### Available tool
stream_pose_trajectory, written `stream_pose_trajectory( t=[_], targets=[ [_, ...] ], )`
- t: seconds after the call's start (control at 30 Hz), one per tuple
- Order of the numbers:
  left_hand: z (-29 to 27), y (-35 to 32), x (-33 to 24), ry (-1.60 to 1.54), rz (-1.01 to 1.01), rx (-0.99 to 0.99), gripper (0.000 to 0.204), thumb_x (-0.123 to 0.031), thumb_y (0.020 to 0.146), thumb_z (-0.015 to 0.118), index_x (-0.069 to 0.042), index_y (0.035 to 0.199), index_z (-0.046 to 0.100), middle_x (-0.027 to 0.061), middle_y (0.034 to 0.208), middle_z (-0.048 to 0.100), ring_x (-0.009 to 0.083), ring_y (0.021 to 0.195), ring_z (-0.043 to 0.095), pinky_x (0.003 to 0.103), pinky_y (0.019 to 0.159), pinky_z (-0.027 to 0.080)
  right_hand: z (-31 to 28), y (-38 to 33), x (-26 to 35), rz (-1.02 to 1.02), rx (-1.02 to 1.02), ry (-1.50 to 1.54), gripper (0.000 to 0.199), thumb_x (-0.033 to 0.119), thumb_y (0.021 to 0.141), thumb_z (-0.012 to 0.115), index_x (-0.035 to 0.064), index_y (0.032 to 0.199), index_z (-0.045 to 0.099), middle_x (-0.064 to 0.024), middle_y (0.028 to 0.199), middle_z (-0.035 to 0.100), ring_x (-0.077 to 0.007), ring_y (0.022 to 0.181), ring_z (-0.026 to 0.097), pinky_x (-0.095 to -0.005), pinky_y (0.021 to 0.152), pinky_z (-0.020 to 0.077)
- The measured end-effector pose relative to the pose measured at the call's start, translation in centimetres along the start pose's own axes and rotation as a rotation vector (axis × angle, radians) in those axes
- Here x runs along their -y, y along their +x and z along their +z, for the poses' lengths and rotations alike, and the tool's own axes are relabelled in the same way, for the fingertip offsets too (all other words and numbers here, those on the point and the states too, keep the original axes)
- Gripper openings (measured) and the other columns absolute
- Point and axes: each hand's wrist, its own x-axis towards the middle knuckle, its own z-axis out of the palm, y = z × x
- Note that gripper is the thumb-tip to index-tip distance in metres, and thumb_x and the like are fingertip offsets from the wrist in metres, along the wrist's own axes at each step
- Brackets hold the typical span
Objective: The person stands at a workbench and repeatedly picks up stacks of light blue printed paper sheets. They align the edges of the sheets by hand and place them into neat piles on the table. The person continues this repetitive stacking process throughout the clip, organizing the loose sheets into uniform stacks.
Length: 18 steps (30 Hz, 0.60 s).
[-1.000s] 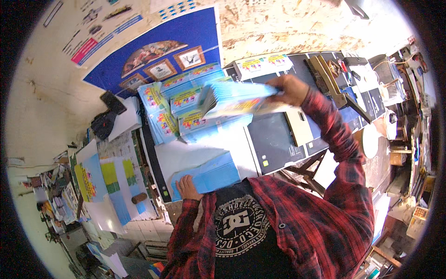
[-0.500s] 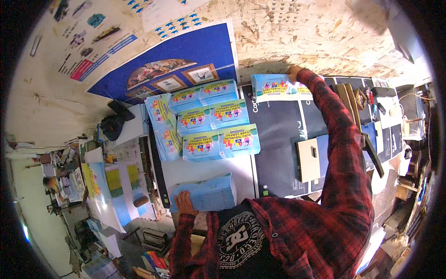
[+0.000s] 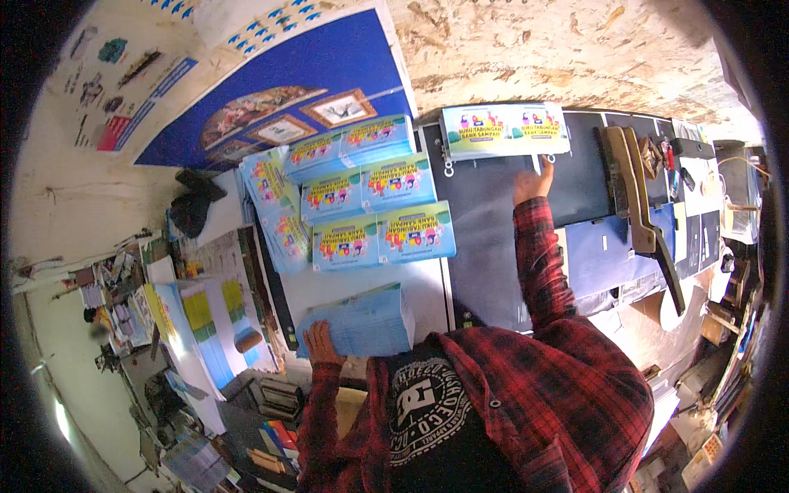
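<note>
My left hand (image 3: 323, 341) lies over the left end of a thick stack of blue booklets (image 3: 370, 323), fingers spread on it. Out to the right, my right hand (image 3: 532, 185) is open and apart from the stack. It is just on the near side of a pile of printed covers (image 3: 503, 130) in light blue and yellow, which lies against the wall. At most, its fingertips reach the pile's near edge; I cannot tell whether they touch. Between the hands and the wall, several stacks of the same covers (image 3: 415, 234) stand in rows on a white board (image 3: 362, 281).
Dark panels (image 3: 485, 238) cover the table's middle. A long-handled paper cutter (image 3: 637, 189) lies to the right, beside small tools (image 3: 667, 156). A blue poster (image 3: 271, 99) leans at the back left. More printed sheets (image 3: 193, 316) are piled at the left.
My right hand has come down from the far edge of the cover pile to its near side, uncovering the pile. My left hand stays on the blue stack. The whole view has shifted slightly.
</note>
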Motion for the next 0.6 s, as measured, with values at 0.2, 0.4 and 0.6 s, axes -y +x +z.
stream_pose_trajectory(
  t=[0.2, 0.4, 0.6],
  targets=[
    [-0.9, 1.2, 0.0, -0.055, -0.012, 0.012, 0.101, -0.023, 0.040, 0.087, -0.010, 0.129, 0.038, 0.0097, 0.132, 0.043, 0.0302, 0.133, 0.031, 0.055, 0.114, 0.011, 6.6, 4.4, -0.4, 0.080, -0.067, 0.278, 0.087, 0.074, 0.081, 0.033, 0.0160, 0.146, 0.030, -0.0119, 0.147, 0.034, -0.0351, 0.134, 0.032, -0.0532, 0.110, 0.0224],
    [-0.9, 1.1, 0.2, -0.136, -0.010, -0.073, 0.094, -0.025, 0.045, 0.081, -0.009, 0.129, 0.041, 0.0127, 0.134, 0.041, 0.0354, 0.130, 0.033, 0.056, 0.111, 0.017, 3.9, -0.3, 0.9, -0.585, -0.223, -0.586, 0.051, 0.042, 0.098, 0.037, 0.0040, 0.126, 0.055, -0.0162, 0.129, 0.052, -0.0293, 0.114, 0.053, -0.0431, 0.098, 0.0400],
    [-0.9, 0.2, 0.1, -0.153, -0.007, -0.087, 0.100, -0.018, 0.046, 0.080, -0.010, 0.136, 0.037, 0.0098, 0.132, 0.041, 0.0312, 0.131, 0.033, 0.052, 0.112, 0.018, 12.0, -28.3, -10.8, -0.296, 1.402, -1.317, 0.036, 0.025, 0.090, 0.058, 0.0019, 0.117, 0.059, -0.0188, 0.118, 0.061, -0.0334, 0.107, 0.059, -0.0389, 0.094, 0.0454]
  ],
)
